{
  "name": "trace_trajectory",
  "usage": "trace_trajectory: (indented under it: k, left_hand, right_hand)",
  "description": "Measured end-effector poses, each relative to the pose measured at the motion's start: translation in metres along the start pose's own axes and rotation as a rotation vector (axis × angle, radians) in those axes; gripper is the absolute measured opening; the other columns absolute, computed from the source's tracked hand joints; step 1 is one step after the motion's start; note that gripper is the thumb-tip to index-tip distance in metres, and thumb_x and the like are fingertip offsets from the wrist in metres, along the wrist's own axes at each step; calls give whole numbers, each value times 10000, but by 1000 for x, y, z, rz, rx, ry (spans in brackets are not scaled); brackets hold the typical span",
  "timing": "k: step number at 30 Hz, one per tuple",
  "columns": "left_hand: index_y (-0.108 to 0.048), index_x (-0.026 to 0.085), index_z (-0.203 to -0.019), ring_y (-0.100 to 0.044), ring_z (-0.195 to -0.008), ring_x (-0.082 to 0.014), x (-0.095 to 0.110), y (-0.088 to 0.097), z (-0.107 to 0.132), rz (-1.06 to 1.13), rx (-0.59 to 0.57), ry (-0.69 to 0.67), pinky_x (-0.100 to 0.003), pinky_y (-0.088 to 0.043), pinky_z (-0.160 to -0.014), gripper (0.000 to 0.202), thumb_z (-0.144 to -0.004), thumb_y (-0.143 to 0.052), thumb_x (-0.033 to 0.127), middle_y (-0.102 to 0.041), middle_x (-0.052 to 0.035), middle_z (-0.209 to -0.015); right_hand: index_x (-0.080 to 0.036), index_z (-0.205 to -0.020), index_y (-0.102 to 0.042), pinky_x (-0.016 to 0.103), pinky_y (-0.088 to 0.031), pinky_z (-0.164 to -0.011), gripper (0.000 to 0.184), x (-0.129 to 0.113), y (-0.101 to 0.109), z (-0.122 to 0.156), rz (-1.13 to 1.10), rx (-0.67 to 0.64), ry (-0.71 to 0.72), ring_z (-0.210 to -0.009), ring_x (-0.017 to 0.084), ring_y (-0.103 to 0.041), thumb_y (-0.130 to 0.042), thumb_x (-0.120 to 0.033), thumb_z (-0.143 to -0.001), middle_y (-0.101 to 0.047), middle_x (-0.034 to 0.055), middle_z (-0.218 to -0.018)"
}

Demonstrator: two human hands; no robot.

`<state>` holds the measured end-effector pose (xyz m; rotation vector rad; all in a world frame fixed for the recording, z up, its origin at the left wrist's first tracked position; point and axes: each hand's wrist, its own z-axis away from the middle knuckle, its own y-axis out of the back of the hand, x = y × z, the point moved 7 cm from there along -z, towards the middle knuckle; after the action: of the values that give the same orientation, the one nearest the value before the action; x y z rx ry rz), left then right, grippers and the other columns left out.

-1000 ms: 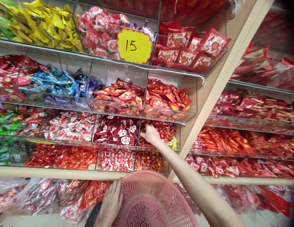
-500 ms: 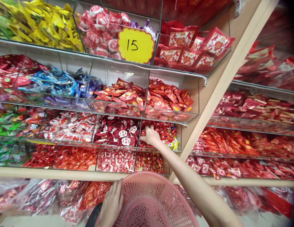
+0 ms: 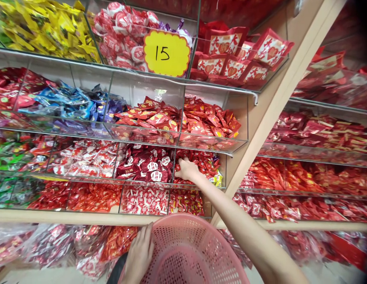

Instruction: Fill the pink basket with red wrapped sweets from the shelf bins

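Observation:
A pink perforated plastic basket [image 3: 227, 252] is at the bottom centre, its visible inside bare. My left hand [image 3: 141, 250] is closed over its left rim, fingers on the outer edge. My right hand [image 3: 186, 170] reaches into a clear bin of small red-wrapped candies [image 3: 205, 163] on the second-lowest row. Its thumb and a finger show apart, touching the wrappers; the other fingertips are hidden among the candies. Yellow-wrapped candies [image 3: 218, 179] lie at that bin's right corner. Dark maroon packets [image 3: 148, 163] fill the bin just left of my right hand.
Clear-fronted bins of wrapped sweets rise in tiers; a yellow sign [image 3: 167, 53] reading 15 hangs above. A slanting wooden divider [image 3: 278, 114] separates more red packets [image 3: 316, 134] at right. Bagged sweets [image 3: 47, 244] lie below the wooden shelf edge [image 3: 67, 216].
The view has shifted very slightly. My right hand stays in the same bin, and my left hand keeps its place on the basket rim.

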<state>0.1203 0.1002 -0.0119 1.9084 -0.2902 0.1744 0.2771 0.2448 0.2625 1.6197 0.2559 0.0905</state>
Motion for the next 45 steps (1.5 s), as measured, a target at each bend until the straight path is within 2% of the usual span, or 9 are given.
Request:
trace_trajectory:
  k: [7,11,19,25,28,31,34,39,45]
  left_hand:
    - [-423,143,-1358,-549,-1166,-217,0,-1,0,10,18,-10,-354,-470,-931,480,-895,-314,206,-556,-105,-1315]
    - [-428,157,-1354,-554,-1158,-213,-1,0,0,21,41,-16,-350,-473,-924,478,-888,-333,204,-565,-96,-1305]
    - [-436,131,-1345,-571,-1133,-219,1,3,-1,-4,31,-19,-361,-480,-921,472,-890,-330,197,-571,-102,-1293]
    - [-430,130,-1346,-564,-1142,-221,3,4,-1,-3,24,-34,-358,-482,-920,472,-888,-341,201,-568,-103,-1294]
    - [-433,129,-1344,-568,-1137,-224,2,5,-1,5,27,-32,-364,-483,-917,470,-890,-338,203,-566,-108,-1296]
    - [-434,130,-1343,-569,-1137,-230,3,5,-1,9,30,-27,-373,-485,-909,469,-892,-332,207,-559,-114,-1308]
    - [-435,136,-1343,-567,-1137,-225,3,6,-1,11,25,-19,-368,-480,-915,467,-895,-322,205,-565,-108,-1299]
    - [-439,145,-1340,-571,-1129,-217,3,6,-1,10,13,-9,-351,-478,-912,463,-898,-321,214,-572,-99,-1286]
    - [-434,154,-1344,-568,-1135,-222,4,8,-1,15,30,-17,-363,-476,-911,465,-895,-335,219,-562,-108,-1301]
  right_hand:
    - [-194,-1195,-513,382,-491,-831,537,-5,2,-6,80,-88,22,-1100,302,-588,-691,-358,-716,-508,159,-1305]
    - [-205,-1190,-530,381,-496,-816,531,-6,5,-9,93,-94,54,-1087,301,-595,-698,-343,-705,-539,156,-1274]
    - [-216,-1123,-567,344,-483,-776,409,-7,3,-9,96,-46,181,-1070,279,-601,-643,-315,-733,-603,111,-1217]
    - [-216,-1168,-529,333,-461,-741,466,-3,3,-9,113,9,202,-1030,268,-610,-651,-362,-741,-628,114,-1179]
    - [-207,-1157,-539,354,-434,-803,416,-2,4,-8,129,45,222,-1072,269,-575,-618,-357,-777,-648,116,-1140]
    - [-183,-1085,-585,407,-378,-896,353,-4,5,-5,188,111,302,-1141,300,-502,-617,-361,-782,-645,130,-1132]
    - [-166,-1074,-586,425,-371,-894,341,-5,5,-3,220,153,371,-1137,310,-487,-604,-361,-794,-615,147,-1163]
    - [-148,-1147,-530,384,-410,-830,363,1,3,-2,139,141,377,-1036,272,-562,-571,-302,-820,-601,159,-1149]
    - [-172,-1176,-517,312,-421,-814,387,9,13,-8,-137,274,380,-1023,223,-573,-556,-247,-798,-601,130,-1153]
